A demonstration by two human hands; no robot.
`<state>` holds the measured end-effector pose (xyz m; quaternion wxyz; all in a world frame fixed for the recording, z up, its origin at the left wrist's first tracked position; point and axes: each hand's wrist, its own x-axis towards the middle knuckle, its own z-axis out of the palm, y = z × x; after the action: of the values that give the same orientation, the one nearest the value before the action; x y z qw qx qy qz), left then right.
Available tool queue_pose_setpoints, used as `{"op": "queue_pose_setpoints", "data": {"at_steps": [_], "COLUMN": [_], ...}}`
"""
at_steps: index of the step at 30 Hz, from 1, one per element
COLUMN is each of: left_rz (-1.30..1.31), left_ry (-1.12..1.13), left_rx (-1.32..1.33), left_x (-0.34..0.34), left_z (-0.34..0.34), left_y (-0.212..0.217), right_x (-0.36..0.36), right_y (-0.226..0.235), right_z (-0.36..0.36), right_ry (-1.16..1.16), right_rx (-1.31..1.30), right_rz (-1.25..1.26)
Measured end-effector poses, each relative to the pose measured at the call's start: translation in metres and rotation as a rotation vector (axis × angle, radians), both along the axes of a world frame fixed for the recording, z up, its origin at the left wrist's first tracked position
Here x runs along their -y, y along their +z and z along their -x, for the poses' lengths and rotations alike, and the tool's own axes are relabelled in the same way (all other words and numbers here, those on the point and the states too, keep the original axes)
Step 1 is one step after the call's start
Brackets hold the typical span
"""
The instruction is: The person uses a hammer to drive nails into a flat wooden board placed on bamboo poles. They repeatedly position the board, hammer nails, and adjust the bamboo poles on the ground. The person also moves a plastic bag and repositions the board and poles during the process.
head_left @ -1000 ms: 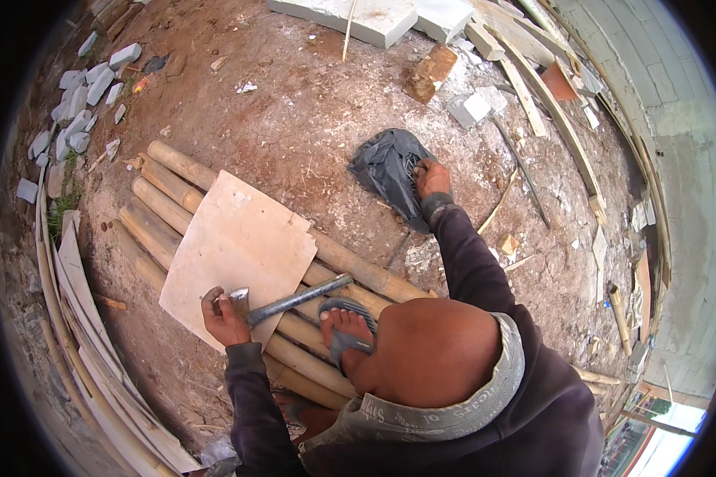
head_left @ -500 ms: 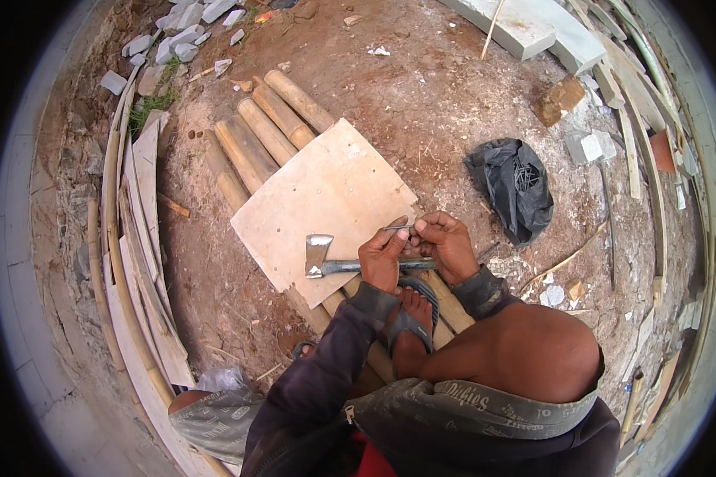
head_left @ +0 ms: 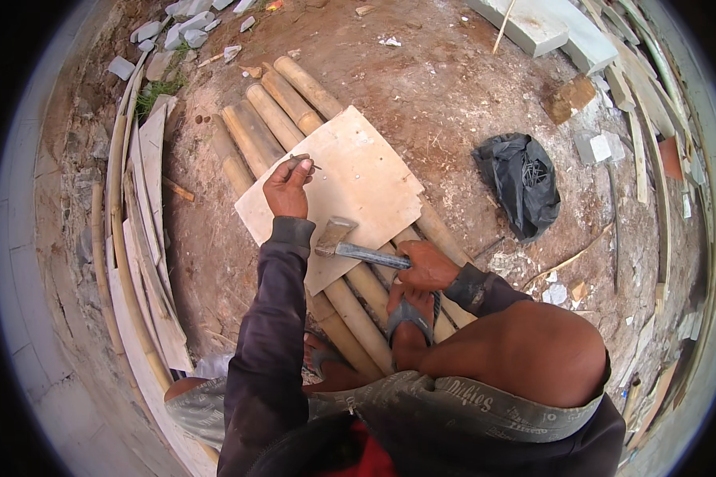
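Note:
My left hand (head_left: 286, 192) is raised over the left part of a pale board (head_left: 370, 171). Its fingers pinch a thin dark nail (head_left: 317, 167), which sticks out to the right of the fingertips. My right hand (head_left: 427, 266) is wrapped round the end of a hatchet's (head_left: 370, 255) handle. The hatchet's head (head_left: 336, 234) points left and lies over the lower part of the board; whether it touches the board I cannot tell. Several bamboo poles (head_left: 270, 119) run side by side under the board.
To the right, a black plastic bag (head_left: 497, 183) on the dirt holds loose nails (head_left: 535, 171). My sandalled foot (head_left: 412, 314) stands on the poles below the hatchet. Wooden strips (head_left: 139, 262) lie along the left, pale blocks (head_left: 525, 28) at the far right.
My left hand has moved left and away from me with the nail. My right hand has let go of the nail and gripped the hatchet, whose head is now turned and shifted.

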<state>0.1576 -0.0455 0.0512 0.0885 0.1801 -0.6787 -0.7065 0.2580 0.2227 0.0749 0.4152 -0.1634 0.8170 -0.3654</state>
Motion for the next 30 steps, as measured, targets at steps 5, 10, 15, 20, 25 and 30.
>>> {"op": "queue_pose_setpoints", "data": {"at_steps": [5,10,15,20,25,30], "left_rz": [0.016,0.197,0.183,0.183,0.306,0.239], "left_ry": [-0.051,-0.145,-0.134,-0.154,-0.214,-0.145], "left_rx": [0.010,0.002,0.005,0.029,0.168,-0.026], "left_x": [-0.059,-0.111,-0.114,-0.114,-0.111,-0.112], "left_z": [0.014,0.003,0.003,0.003,0.003,0.001], "left_y": [-0.032,-0.058,-0.063,-0.065,-0.066,-0.061], "right_x": [-0.044,-0.047,-0.043,-0.031,-0.020,-0.036], "right_y": [0.021,0.056,0.115,0.116,0.100,0.107], "right_z": [0.001,0.022,0.052,0.057,0.070,0.068], "right_ry": [-0.429,-0.534,-0.601,-0.455,-0.223,-0.289], "right_rx": [0.140,-0.489,-0.350,-0.682,-0.652,-0.766], "right_rz": [0.156,0.016,0.047,0.101,-0.115,0.045]}}
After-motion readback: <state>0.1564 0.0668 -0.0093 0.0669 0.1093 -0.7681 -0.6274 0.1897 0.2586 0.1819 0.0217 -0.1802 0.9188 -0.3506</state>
